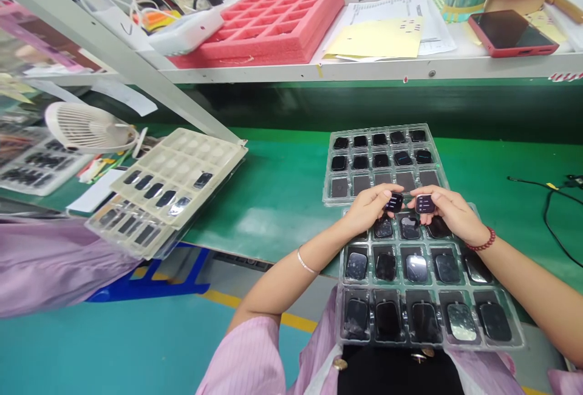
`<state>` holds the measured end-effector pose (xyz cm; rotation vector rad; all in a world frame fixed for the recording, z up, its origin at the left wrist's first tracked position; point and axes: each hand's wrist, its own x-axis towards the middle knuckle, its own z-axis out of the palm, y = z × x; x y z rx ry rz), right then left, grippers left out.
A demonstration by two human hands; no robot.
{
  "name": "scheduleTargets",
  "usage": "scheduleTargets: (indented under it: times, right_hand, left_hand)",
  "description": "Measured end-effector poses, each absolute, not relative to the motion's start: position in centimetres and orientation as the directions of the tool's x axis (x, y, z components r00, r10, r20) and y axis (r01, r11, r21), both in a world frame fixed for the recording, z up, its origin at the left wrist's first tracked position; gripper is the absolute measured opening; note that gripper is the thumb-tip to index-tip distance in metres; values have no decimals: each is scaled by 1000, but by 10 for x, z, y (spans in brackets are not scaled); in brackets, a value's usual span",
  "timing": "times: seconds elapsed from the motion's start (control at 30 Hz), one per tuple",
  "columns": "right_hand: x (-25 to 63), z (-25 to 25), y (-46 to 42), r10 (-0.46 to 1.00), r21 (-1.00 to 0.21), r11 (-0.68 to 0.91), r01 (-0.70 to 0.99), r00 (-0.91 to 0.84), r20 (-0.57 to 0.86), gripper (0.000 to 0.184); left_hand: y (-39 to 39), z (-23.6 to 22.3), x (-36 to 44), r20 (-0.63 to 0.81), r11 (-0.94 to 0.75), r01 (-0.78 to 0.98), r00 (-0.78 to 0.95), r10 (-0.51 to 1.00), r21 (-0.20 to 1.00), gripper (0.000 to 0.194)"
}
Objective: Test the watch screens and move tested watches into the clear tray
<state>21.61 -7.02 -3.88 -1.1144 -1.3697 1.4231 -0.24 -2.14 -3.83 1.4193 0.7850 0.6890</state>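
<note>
My left hand (374,205) pinches a smartwatch body (394,202) with a lit screen showing small white lines. A second lit smartwatch body (425,203) is gripped in my right hand (449,209), a short gap from the first. Both hands are over the upper edge of the near clear plastic tray (405,286), whose compartments hold dark watch bodies, some with glossy faces. Just beyond lies another clear tray (326,185). Its two far rows hold dark watch bodies, two of them with faintly lit screens; in its nearest row I see flat dark compartment bottoms, partly covered by my hands.
Left on the green bench (273,188) are stacked cream trays (191,149) with several dark pieces, and a white fan (86,127). The shelf above carries a red foam tray (291,42), papers (378,36) and a red-cased phone (512,32). A black cable (546,216) lies right. A co-worker's sleeve (59,264) shows left.
</note>
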Motion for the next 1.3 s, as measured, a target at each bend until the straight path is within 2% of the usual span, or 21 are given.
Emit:
scheduleTargets:
  times: [0.07,0.17,0.37,0.57,1.3]
  right_hand:
    - [216,-40,-70,970,-1000,-15,12,-242,-18,30]
    - [215,-41,-69,971,-999,22,42,-240,11,37]
    - [214,-37,-71,960,-996,49,73,-280,27,39]
    - [213,-32,-71,971,-995,-23,99,-234,-46,23]
    - [213,-33,-72,970,-993,-10,117,-238,-38,23]
  left_hand:
    - [-21,-39,-2,-34,23,25,581,813,999,40]
    - [-22,-40,-1,18,-9,-18,586,810,1000,49]
    - [-23,-37,-2,10,-23,14,581,814,1000,45]
    - [-23,-35,0,3,38,-62,566,824,997,24]
    - [-25,-33,1,-31,77,-60,555,831,995,24]
